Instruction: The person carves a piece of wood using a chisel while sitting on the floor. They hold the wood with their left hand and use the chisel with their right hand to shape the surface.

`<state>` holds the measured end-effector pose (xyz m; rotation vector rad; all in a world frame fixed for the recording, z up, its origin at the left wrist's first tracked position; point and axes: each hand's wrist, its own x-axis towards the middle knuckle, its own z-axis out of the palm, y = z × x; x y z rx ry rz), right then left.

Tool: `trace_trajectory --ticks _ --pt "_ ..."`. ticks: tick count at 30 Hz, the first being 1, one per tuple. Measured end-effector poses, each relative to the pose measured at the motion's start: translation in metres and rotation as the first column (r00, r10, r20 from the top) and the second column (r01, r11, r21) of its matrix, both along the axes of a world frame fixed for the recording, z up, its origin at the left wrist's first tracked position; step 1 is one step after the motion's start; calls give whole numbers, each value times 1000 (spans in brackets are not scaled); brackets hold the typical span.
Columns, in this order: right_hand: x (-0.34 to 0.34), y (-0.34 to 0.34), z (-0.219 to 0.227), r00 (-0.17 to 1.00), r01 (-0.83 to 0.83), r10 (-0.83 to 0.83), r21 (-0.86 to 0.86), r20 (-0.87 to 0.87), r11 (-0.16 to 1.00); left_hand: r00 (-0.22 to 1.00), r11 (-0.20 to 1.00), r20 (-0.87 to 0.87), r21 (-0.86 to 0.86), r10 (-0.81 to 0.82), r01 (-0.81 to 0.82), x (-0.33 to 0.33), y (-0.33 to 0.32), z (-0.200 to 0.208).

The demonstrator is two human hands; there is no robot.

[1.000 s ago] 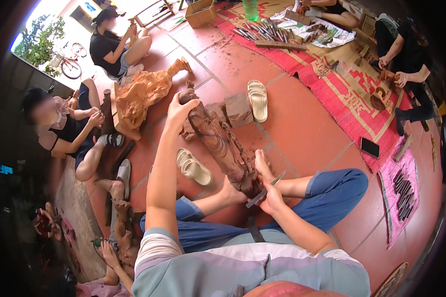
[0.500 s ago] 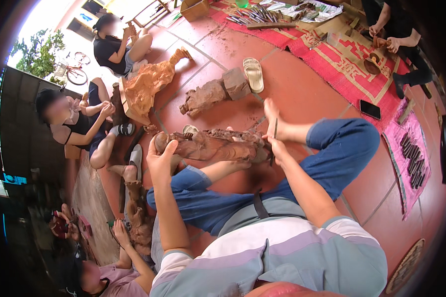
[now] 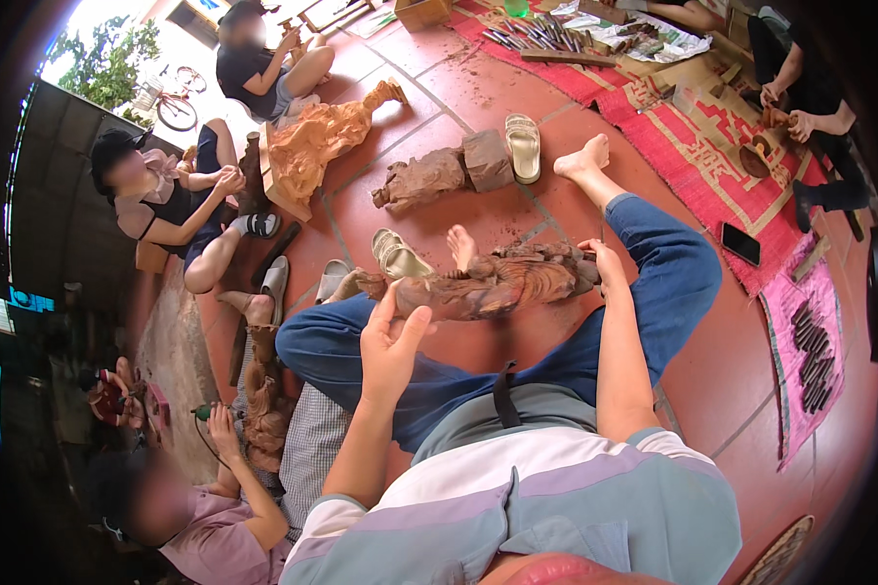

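One carving [image 3: 517, 278] lies crosswise in front of me: my right hand [image 3: 607, 270] closes around its right end, a thin tool [image 3: 602, 234] jutting up there; my left hand [image 3: 390, 346] touches near its left end, thumb and fingers parted. A phone [image 3: 740, 244] lies near the mat's edge, a sandal [image 3: 524, 151] beside a block [image 3: 488, 162].

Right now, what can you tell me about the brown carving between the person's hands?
The carving looks like reddish-brown wood: long, smoother toward its left, with curving grooves and rough, knobbly relief. It is held crosswise over the red tiled floor, left hand touching its left part, right hand at its right end.
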<state>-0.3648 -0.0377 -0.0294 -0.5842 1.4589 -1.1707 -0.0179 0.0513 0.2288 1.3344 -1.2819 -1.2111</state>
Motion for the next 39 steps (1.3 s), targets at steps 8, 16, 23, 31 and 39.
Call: trace_trajectory --ticks 8,16,23,31,39 --pt "1 1 -8 992 116 -118 -26 -54 993 889 959 457 -265 36 98 -13 -14 7" --pt "12 -4 0 962 194 -192 -10 -195 981 804 950 584 -300 110 89 -16 -16 15" --pt "3 -5 -5 986 102 -101 0 -132 995 972 980 231 -198 46 1 -5 -22 3" --pt "5 -20 33 966 54 -48 17 -254 998 970 991 -203 39 131 -126 36 -30 -53" --pt "-13 -16 41 857 104 -77 25 -510 994 944 992 -308 74 119 -101 36 -48 -94"
